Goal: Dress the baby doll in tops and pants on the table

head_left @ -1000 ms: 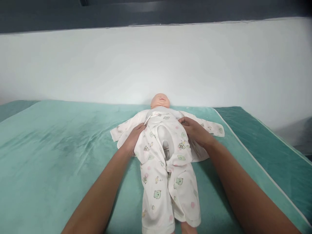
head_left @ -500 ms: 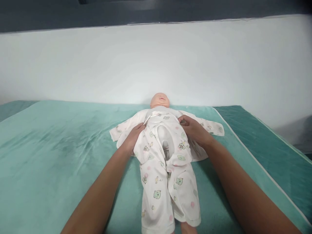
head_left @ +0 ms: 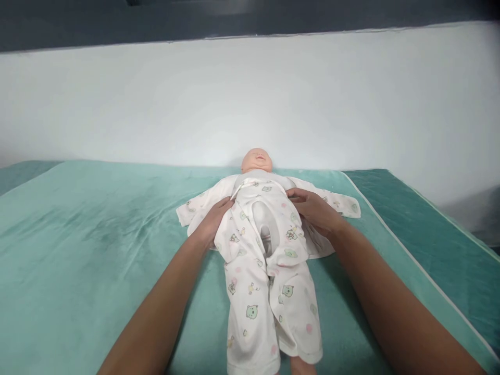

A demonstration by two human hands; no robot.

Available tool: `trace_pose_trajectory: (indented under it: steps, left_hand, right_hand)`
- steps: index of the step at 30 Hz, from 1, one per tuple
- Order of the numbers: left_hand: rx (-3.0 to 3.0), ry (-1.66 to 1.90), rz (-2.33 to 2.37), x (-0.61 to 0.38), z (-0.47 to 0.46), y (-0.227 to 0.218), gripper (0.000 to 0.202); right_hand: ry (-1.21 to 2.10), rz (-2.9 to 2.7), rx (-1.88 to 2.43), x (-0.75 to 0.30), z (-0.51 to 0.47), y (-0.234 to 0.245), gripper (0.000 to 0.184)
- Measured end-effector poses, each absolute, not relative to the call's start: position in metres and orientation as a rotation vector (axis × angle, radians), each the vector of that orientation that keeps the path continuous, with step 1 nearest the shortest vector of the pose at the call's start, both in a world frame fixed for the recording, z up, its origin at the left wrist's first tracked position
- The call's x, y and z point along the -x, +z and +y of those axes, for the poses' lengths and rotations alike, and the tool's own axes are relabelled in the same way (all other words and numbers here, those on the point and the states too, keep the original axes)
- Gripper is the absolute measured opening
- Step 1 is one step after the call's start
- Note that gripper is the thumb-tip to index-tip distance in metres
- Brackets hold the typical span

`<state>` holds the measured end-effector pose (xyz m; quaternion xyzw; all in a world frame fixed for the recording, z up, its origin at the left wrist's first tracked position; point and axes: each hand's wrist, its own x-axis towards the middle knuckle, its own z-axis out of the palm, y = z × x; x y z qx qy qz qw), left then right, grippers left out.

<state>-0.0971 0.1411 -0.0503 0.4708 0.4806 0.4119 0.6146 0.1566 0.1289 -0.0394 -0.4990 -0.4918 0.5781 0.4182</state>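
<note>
A baby doll lies on its back, head toward the wall. White open-crotch baby pants with green and pink animal prints cover its legs up to the waist; the feet show just below the cuffs. Under the doll, a matching baby shirt is spread out with both sleeves to the sides. My left hand is closed on the left side of the pants' waist, its fingertips partly hidden. At the opposite side, my right hand pinches the waist edge between thumb and fingers.
Beneath the doll is a light green plush sheet, with a darker green strip past a pale seam at right. A white wall rises directly behind the doll's head, with a dark band above it.
The fingers of my right hand have straightened slightly and shifted a little at the waist edge. My left hand, the doll and the clothes look nearly the same.
</note>
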Motion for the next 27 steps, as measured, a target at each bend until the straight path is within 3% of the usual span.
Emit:
trace_pose_trajectory:
  steps: [7,15,22,27]
  left_hand:
    - [-1.029,0.972,1.068,0.096,0.14,-0.051,0.037]
    - [-0.817,0.986,0.972,0.095,0.143,-0.056,0.023]
    - [-0.624,0.92,0.996,0.097,0.142,-0.048,0.023]
    - [-0.57,0.919,0.975,0.095,0.141,-0.045,0.02]
  right_hand:
    - [1.455,-1.275,1.265,-0.156,0.129,-0.044,0.022]
    - [1.353,-1.213,1.278,-0.154,0.135,-0.055,0.034]
    - [1.343,-1.03,1.261,-0.149,0.134,-0.052,0.031]
    - [1.353,-0.995,1.199,-0.148,0.134,-0.052,0.041]
